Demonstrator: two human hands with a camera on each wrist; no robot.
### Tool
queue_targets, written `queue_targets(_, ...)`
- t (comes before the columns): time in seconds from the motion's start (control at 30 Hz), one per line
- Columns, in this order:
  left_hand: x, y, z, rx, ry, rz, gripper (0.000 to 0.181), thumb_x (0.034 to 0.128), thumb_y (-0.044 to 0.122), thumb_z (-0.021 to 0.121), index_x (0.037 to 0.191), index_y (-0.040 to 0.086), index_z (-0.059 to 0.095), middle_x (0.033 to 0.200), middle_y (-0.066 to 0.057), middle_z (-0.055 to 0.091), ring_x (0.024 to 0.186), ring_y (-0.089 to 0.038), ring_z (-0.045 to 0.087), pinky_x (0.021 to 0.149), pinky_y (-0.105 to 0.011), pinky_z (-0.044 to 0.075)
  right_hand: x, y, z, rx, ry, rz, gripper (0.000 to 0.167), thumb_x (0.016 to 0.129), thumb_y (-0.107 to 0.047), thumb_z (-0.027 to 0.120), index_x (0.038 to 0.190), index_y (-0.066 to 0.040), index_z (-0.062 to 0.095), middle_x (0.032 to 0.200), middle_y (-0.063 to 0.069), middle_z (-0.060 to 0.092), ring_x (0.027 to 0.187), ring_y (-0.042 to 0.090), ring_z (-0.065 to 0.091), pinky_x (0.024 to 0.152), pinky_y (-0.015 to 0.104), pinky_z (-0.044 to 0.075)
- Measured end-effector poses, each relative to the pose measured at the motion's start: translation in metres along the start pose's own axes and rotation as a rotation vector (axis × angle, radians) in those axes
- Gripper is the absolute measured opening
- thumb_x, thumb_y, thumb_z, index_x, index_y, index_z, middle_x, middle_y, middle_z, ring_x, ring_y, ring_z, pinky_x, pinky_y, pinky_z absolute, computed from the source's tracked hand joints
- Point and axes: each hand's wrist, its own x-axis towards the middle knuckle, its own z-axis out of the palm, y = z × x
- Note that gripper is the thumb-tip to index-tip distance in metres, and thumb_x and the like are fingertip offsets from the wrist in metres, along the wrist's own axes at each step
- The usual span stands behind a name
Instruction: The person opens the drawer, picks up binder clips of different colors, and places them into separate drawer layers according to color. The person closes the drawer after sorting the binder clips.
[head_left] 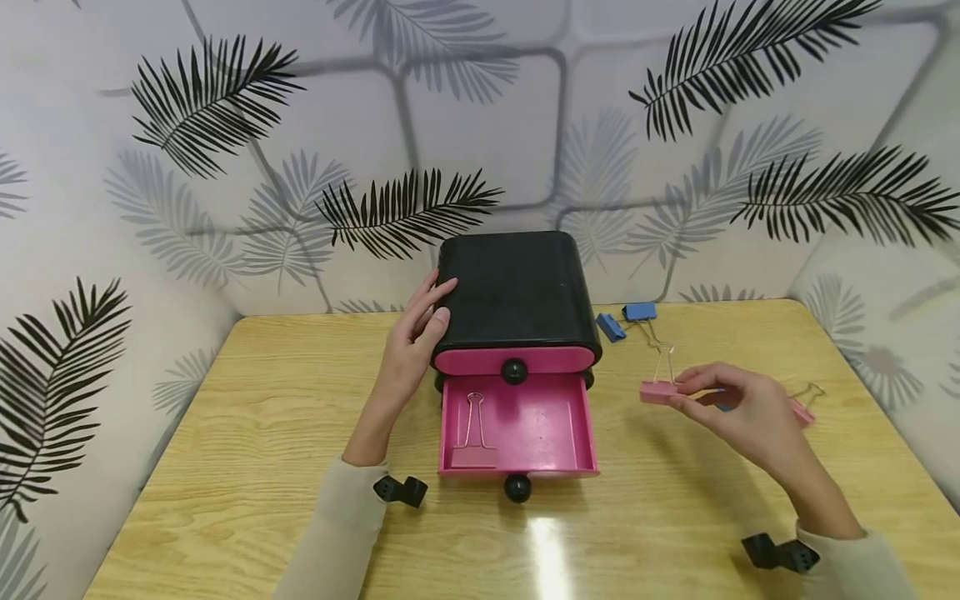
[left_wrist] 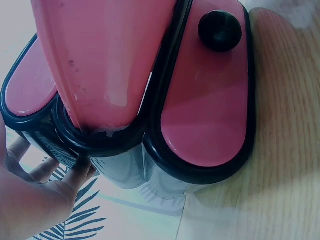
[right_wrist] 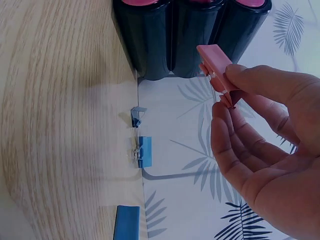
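A black cabinet [head_left: 513,287] with pink drawer fronts stands on the table. One lower pink drawer [head_left: 543,417] is pulled out, and a pink binder clip [head_left: 474,457] lies at its left side. My left hand [head_left: 408,346] rests against the cabinet's left side, fingertips on its upper edge; the left wrist view shows that hand [left_wrist: 37,200] beside the black casing. To the right of the drawer, my right hand [head_left: 742,408] pinches another pink binder clip [head_left: 657,392] between thumb and fingers, held above the table, wire handles upward in the head view.
Two blue binder clips [head_left: 640,312] lie near the table's back edge, right of the cabinet. Another pink binder clip [head_left: 802,412] is partly hidden behind my right hand. A further blue clip [right_wrist: 127,222] shows in the right wrist view. A patterned wall covering [head_left: 480,142] rises behind the table.
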Motion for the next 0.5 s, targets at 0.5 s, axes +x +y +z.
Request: queue_targets(0.5, 0.000, 0.001, 0.000, -0.002, 0.000, 0.004, 0.045, 0.1047, 0.008, 0.048, 0.148, -0.004, 0.051, 0.166, -0.019, 0.027, 0.146, -0.035, 0.041, 0.116, -0.053, 0.034, -0.006, -0.016, 0.004, 0.059, -0.004, -0.050, 0.017, 0.082, 0.004, 0.083, 0.088, -0.010, 0.075, 0.105, 0.011, 0.074, 0.081, 0.008, 0.073, 0.073, 0.018, 0.057)
